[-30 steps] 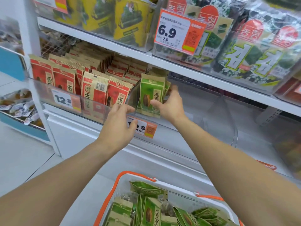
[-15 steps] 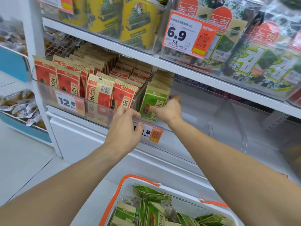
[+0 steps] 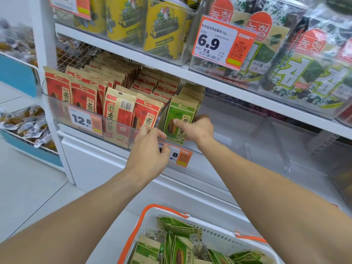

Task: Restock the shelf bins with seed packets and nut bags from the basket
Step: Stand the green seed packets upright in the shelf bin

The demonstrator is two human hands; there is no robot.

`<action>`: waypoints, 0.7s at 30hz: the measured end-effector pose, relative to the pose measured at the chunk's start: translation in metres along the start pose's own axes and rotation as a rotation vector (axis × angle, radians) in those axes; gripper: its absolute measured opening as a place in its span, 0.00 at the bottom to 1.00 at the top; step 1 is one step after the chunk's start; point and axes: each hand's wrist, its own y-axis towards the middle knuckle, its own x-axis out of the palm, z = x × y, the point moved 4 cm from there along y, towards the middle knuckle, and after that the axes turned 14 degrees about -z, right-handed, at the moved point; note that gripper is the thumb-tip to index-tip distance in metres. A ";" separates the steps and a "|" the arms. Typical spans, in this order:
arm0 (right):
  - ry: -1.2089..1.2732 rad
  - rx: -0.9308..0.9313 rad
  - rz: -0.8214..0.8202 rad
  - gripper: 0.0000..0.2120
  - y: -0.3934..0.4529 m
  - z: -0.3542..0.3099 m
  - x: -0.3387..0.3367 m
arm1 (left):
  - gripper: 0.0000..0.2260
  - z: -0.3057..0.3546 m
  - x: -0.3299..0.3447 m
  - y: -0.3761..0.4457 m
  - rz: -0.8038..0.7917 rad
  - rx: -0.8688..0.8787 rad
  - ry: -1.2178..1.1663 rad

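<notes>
Since a second ago my left hand (image 3: 150,149) has slid up from below the bin's front lip to rest on it, and my right hand (image 3: 198,128) has settled lower with the green packet (image 3: 181,121), which now stands nearly straight rather than leaning toward me.

Right hand: thumb across the packet's face, fingers curled behind its right edge, so it is pinching the packet. Left hand: fingers bent over the clear lip of the bin (image 3: 122,130), just left of the packet; it looks to be steadying the front wall or the divider, though I cannot tell how firmly it grips.

The packet stands upright, long axis vertical, face toward me, at the front of the green row, tight against the divider that separates it from the red packets (image 3: 146,113). To its right the bin is bare.

Next I judge I must let go and fetch more from the basket (image 3: 209,235), which sits low and near, directly below both forearms, slightly nearer the right. Its green packets (image 3: 179,252) lie jumbled and tilted, so each wants turning upright before it goes in. The row fills rearward and rightward from the packet I hold.
</notes>
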 end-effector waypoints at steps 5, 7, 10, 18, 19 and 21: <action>0.071 0.042 -0.077 0.38 0.006 0.005 0.001 | 0.11 0.001 0.000 0.000 0.012 0.003 0.005; 0.072 0.047 -0.094 0.30 0.003 0.006 -0.002 | 0.11 0.001 0.001 0.000 0.012 0.005 0.008; 0.048 0.043 -0.076 0.26 -0.005 0.007 -0.009 | 0.11 0.001 0.001 0.000 0.019 0.011 0.015; 0.026 -0.126 -0.022 0.18 -0.045 0.006 -0.046 | 0.10 0.003 0.006 -0.011 0.127 0.062 0.043; 0.036 -0.176 -0.005 0.15 -0.055 0.007 -0.051 | 0.08 0.006 0.008 -0.014 0.134 0.080 0.045; 0.040 -0.286 0.005 0.09 -0.083 0.013 -0.059 | 0.05 0.012 0.018 -0.020 0.116 0.121 0.059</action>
